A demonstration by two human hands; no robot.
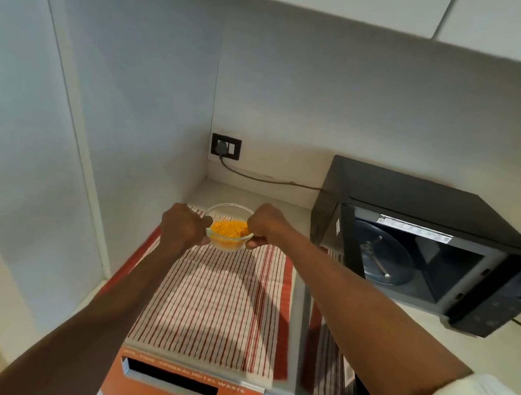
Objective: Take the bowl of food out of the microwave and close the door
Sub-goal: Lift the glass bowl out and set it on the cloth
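1. Both hands grip the bowl (pixel 230 228) at once: the left hand (pixel 183 228) is curled closed on its left rim and the right hand (pixel 264 226) is curled closed on its right rim, probably to keep a warm, slippery glass dish level.
2. It is a small clear glass bowl with orange shredded food (pixel 229 229) inside, held upright and already outside the microwave (pixel 432 245). It sits low over the far end of the striped cloth (pixel 220 305); whether its base touches the cloth cannot be told.
3. That cloth covers the table to the left of the microwave, so it likely serves as a landing pad for the hot dish.
4. At right, the microwave cavity shows only its bare turntable, and the door (pixel 299 328) appears swung out toward the camera, blurred between the forearms.
5. Judging from this, removal is nearly finished; releasing the bowl and shutting the door remain.
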